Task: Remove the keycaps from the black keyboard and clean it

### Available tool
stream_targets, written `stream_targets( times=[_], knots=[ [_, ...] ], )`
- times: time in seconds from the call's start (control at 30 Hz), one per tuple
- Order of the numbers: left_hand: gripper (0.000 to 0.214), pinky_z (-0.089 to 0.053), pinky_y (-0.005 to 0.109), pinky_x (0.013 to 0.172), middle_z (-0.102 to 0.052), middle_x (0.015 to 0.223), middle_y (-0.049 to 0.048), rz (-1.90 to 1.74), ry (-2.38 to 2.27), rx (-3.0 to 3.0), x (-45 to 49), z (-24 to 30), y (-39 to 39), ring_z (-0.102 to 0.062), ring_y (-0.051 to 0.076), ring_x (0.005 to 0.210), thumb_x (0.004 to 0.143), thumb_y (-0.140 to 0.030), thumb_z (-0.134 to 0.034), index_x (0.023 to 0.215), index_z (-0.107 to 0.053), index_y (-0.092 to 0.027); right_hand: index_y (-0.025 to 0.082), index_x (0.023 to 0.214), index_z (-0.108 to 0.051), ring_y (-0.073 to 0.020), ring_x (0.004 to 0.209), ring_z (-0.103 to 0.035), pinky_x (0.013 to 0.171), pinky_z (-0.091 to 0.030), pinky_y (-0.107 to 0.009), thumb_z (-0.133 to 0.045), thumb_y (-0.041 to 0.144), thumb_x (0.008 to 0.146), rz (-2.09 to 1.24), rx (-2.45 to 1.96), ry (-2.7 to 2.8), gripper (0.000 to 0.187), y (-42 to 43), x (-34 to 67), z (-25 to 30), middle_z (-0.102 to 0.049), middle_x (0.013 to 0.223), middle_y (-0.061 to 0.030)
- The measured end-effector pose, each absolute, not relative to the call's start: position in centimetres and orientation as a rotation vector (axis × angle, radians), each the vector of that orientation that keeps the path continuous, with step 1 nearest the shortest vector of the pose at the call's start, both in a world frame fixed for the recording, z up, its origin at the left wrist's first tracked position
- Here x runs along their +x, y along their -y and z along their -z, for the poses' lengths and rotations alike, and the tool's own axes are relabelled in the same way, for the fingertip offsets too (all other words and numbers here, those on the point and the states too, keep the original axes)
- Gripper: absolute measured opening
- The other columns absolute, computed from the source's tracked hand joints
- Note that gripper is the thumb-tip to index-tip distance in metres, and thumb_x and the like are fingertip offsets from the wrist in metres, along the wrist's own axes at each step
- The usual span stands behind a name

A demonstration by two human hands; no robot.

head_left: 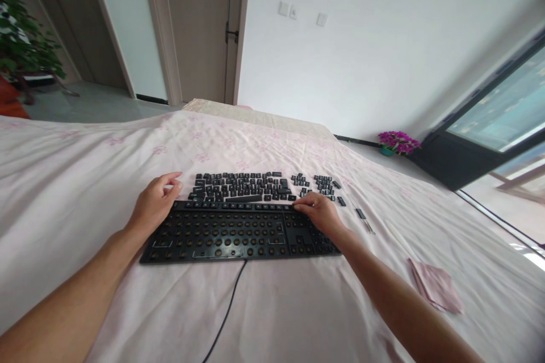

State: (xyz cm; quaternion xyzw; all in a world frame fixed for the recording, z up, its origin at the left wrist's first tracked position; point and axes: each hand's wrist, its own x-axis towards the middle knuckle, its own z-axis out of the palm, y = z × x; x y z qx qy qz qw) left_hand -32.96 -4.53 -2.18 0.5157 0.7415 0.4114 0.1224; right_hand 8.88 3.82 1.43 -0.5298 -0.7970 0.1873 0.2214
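Note:
A black keyboard [230,235] with most keycaps pulled off lies on a pink flowered bedsheet [85,181], its cable [225,312] trailing toward me. Several loose black keycaps [242,186] lie in rows just beyond it. My left hand [155,201] rests at the keyboard's far left corner, fingers loosely curled, thumb and forefinger near each other, nothing visible in them. My right hand [319,212] lies palm down over the keyboard's far right edge, its fingertips pressed together at the top row; what they pinch, if anything, is hidden.
A small tool [364,220] lies on the sheet right of the keyboard. A folded pink cloth [436,286] lies farther right. A potted purple plant [398,143] stands on the floor by a window, and a door and green plant [21,34] are at the back.

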Motion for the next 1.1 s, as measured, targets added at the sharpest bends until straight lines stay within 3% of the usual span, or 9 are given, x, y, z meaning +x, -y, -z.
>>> stream_targets(
  times=[0.23,0.5,0.63,0.73,0.97,1.1],
  knots=[
    [0.049,-0.049,0.027,0.071,-0.067,0.105,0.0029,-1.199,-2.182,1.538,-33.1,2.6,4.5,-0.064,0.015,0.072,0.084,-0.045,-0.048,0.127,-0.059,-0.024,0.026,0.087,-0.076,-0.0196,0.087,-0.057,0.083,-0.039,-0.031,-0.061,0.031,0.087,-0.152,-1.35,2.434,0.016,-3.0,8.2,-2.2,-0.069,0.086,-0.0025],
    [0.048,-0.049,0.027,0.074,-0.067,0.106,0.0028,-1.197,-2.19,1.538,-32.8,2.3,4.6,-0.064,0.015,0.073,0.084,-0.045,-0.05,0.125,-0.06,-0.023,0.025,0.094,-0.074,-0.0213,0.087,-0.05,0.078,-0.033,-0.034,-0.046,0.029,0.096,0.192,-1.298,2.607,0.029,-1.0,7.3,-3.0,-0.065,0.087,-0.0061],
    [0.048,-0.049,0.027,0.072,-0.067,0.105,0.0035,-1.208,-2.187,1.549,-32.9,2.5,4.6,-0.063,0.015,0.072,0.084,-0.044,-0.049,0.125,-0.061,-0.022,0.023,0.112,-0.068,-0.0243,0.094,-0.048,0.079,-0.031,-0.036,-0.046,0.015,0.092,0.362,-1.316,2.719,0.031,0.3,7.1,-2.8,-0.064,0.097,-0.009],
    [0.048,-0.049,0.027,0.072,-0.067,0.105,0.0034,-1.214,-2.189,1.562,-32.9,2.5,4.5,-0.063,0.015,0.073,0.084,-0.045,-0.049,0.125,-0.061,-0.023,0.019,0.125,-0.06,-0.0269,0.099,-0.047,0.081,-0.032,-0.038,-0.049,0.006,0.084,0.462,-1.351,2.768,0.045,1.1,7.0,-2.8,-0.063,0.107,-0.0116],
    [0.049,-0.049,0.027,0.072,-0.067,0.106,0.0036,-1.208,-2.185,1.564,-32.9,2.4,4.6,-0.063,0.015,0.072,0.084,-0.044,-0.049,0.126,-0.06,-0.023,0.013,0.124,-0.06,-0.0281,0.102,-0.047,0.084,-0.034,-0.038,-0.049,0.006,0.084,0.486,-1.363,2.815,0.042,1.8,6.1,-2.9,-0.061,0.111,-0.0143],
    [0.05,-0.05,0.028,0.072,-0.067,0.106,0.0044,-1.2,-2.184,1.563,-33.0,2.6,4.5,-0.064,0.016,0.073,0.084,-0.046,-0.048,0.126,-0.06,-0.022,0.017,0.123,-0.063,-0.0268,0.102,-0.049,0.082,-0.035,-0.037,-0.05,0.004,0.08,0.399,-1.379,2.772,0.046,1.8,6.6,-3.0,-0.063,0.111,-0.0119]
  ],
)
